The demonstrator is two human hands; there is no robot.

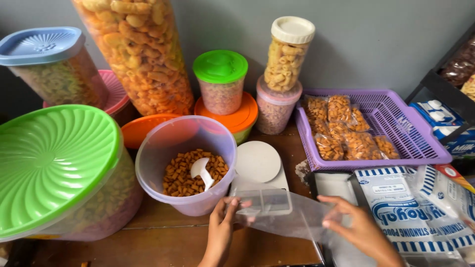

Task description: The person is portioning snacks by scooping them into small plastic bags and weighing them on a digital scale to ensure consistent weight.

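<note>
Left hand: I am seeing my left hand point(221, 228) at the near edge, its grip pinching the left end of a clear bag point(282, 215), thumb on top.
Right hand: my right hand point(357, 230) is gripping the bag's right end, fingers curling over its upper edge.
Bag: it is stretching flat between both hands, just above the worktop point(163, 237), and it is lying over the near part of the scale point(261, 175).
Scale: a white scale with a round plate is sitting at the centre, just far of the bag; its display is showing blurred through the plastic.
Tub: an open clear tub point(186, 163) is standing just left of the scale, holding small orange-brown snacks with a white scoop point(201, 171) resting in them.
Green-lid tub: a big tub point(54, 170) with a green lid is filling the near left.
Jars: several lidded snack jars point(221, 81) are lining the far wall.
Basket: a purple basket point(396, 128) is sitting far right, holding filled snack packets point(346, 133).
Pouch packs: printed blue-and-white packs point(401, 207) are lying on the right, touching my right hand.
</note>
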